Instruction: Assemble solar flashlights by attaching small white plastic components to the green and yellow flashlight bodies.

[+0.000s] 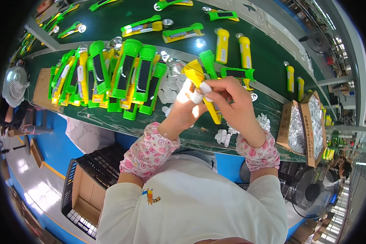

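A yellow flashlight half-shell [212, 112] slants between my hands over the near part of the green bench. My left hand [185, 109] is wrapped round it from the left. From the right, my right hand [234, 101] pinches a small white plastic piece [205, 88] against the shell; whether it is seated there I cannot tell. Just beyond my hands lies a green flashlight shell [208, 64]. To the left of my left hand, white plastic pieces [168, 90] lie in a loose heap beside a stack of green and yellow flashlights [142, 79] with dark panels.
Yellow flashlight bodies [222, 46] stand or lie further back on the green belt [110, 22]. At the right, a cardboard box [288, 122] holds many small silvery parts. A black crate [69, 191] is down on the left, a black fan [313, 192] on the right.
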